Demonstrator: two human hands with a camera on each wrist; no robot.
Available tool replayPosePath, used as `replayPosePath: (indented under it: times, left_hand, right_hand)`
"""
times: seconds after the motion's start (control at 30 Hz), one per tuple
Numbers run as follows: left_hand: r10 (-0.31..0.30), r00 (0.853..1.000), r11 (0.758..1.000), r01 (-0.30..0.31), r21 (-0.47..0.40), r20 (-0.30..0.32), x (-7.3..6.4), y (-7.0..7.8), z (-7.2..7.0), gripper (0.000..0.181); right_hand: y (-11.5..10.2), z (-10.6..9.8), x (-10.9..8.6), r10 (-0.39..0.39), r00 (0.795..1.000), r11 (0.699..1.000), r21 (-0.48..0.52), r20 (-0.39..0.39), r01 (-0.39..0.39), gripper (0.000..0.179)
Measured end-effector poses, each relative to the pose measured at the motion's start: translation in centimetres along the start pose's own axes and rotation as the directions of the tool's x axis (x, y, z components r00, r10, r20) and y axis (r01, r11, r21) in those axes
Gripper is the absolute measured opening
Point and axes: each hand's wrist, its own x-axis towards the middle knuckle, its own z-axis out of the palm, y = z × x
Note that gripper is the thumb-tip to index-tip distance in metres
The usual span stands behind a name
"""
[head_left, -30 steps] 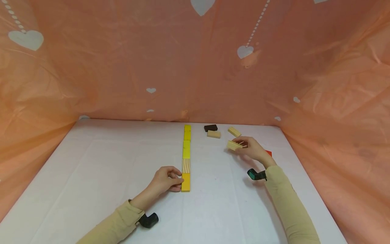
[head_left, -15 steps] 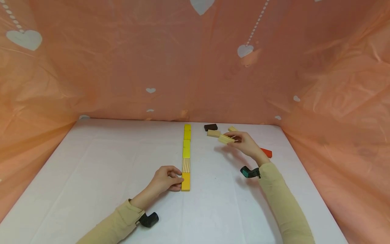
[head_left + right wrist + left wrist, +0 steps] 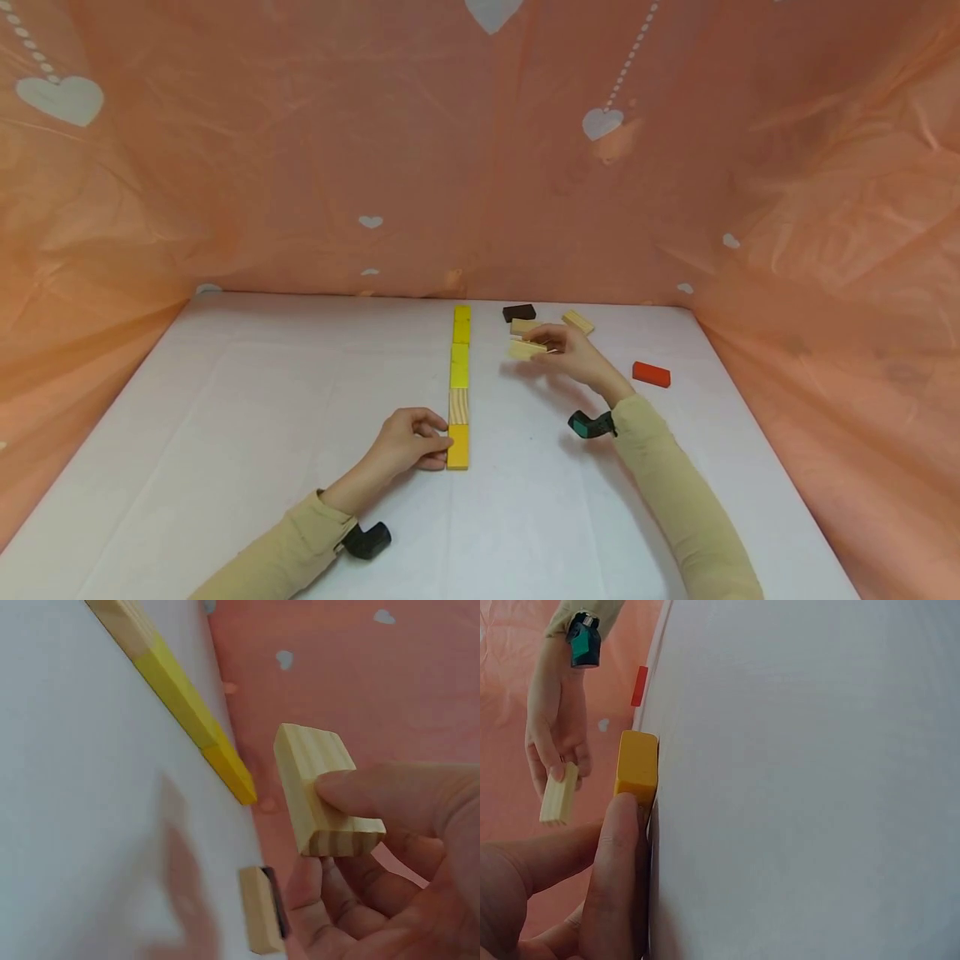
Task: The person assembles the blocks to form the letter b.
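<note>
Pale grained wooden block, pinched by the right hand just right of the frame's centre, has shifted left, nearer the yellow-and-wood row whose orange-yellow end block the left hand touches, pinching or not unclear.

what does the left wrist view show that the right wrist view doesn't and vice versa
Only the left wrist view: the left hand touching the orange-yellow block, and the red block.

Only the right wrist view: the striped block and two yellow blocks in the row, plus the dark block and the plain block beside it.

Both: the right hand holding a pale wooden block, the white table and the pink backdrop with hearts.
</note>
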Motion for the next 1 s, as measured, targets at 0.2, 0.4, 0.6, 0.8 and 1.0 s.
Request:
replayPosePath:
  times: [0.2,0.4,0.6,0.8,1.0]
  left_hand:
    - [0.000,1.000,1.000,0.000,-0.002,0.004,0.1,0.0,-0.1,0.021]
    - [0.000,1.000,1.000,0.000,-0.008,0.012,0.1,-0.1,-0.2,0.021]
    - [0.008,1.000,1.000,-0.008,-0.009,0.016,0.2,-0.1,-0.3,0.021]
    - [0.008,1.000,1.000,-0.008,-0.010,0.014,0.2,-0.1,-0.4,0.021]
    - [0.019,0.999,1.000,-0.019,-0.001,0.026,0.2,-0.4,-0.2,0.021]
  right_hand:
    - [0.1,1.6,0.7,-0.008,0.999,1.000,0.013,0.051,0.007,0.031]
    - [0.8,3.0,1.1,0.023,0.996,0.999,0.039,0.092,-0.027,0.030]
    - [1.6,3.7,1.4,0.054,0.992,0.997,0.040,0.117,-0.059,0.027]
    - [2.0,4.0,1.2,0.039,0.993,0.998,0.045,0.116,-0.045,0.024]
    - [2.1,4.3,0.9,0.047,0.993,0.997,0.057,0.105,-0.053,0.022]
